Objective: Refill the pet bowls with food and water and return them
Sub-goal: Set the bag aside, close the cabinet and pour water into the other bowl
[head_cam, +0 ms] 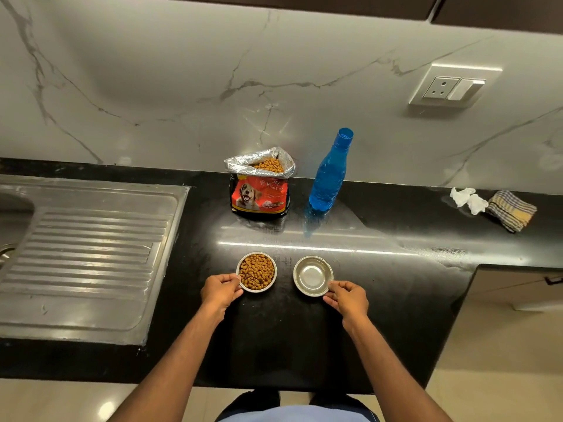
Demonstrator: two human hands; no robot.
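Two bare hands reach over my black counter (pixel 396 284). My left hand (pixel 220 291) grips the rim of the kibble bowl (pixel 256 272), full of brown pellets. My right hand (pixel 347 298) pinches the rim of the steel bowl (pixel 313 275) just beside it; I cannot tell whether it holds water. Farther back stand an open food bag (pixel 260 184) and an uncapped blue bottle (pixel 330 175). Left is a drainboard (pixel 88 251), far right a cloth (pixel 511 210)

Steel sink drainboard (pixel 88 254) at left; crumpled tissue (pixel 467 200) touching checked cloth (pixel 511 210) far right; wall socket (pixel 454 86) above.
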